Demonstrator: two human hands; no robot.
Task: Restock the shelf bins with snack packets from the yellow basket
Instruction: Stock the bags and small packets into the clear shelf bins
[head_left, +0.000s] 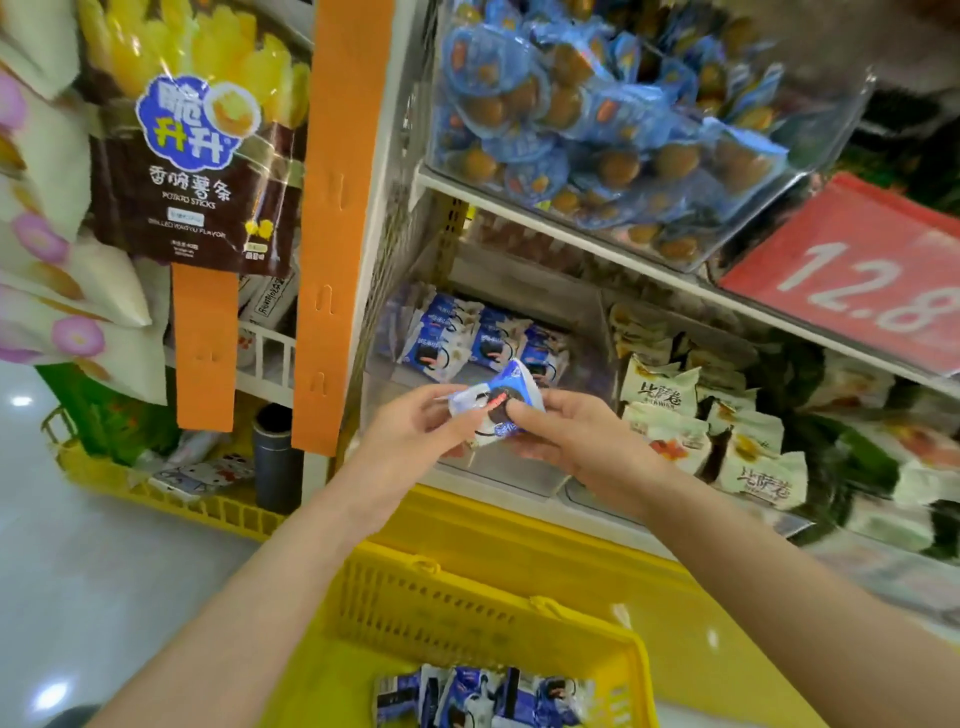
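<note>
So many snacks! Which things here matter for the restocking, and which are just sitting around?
In the job: blue packet held in left hand and right hand; yellow basket with spare packets; shelf bin of matching packets.
Just there: potato sticks bag; red price sign; upper bin; dark bottle.

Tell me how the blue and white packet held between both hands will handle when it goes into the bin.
The packet probably feels light and crinkly: its film bends between the left hand and right hand. Its glossy wrap may be slippery. It should lie flat, not roll, like those in the bin.
</note>
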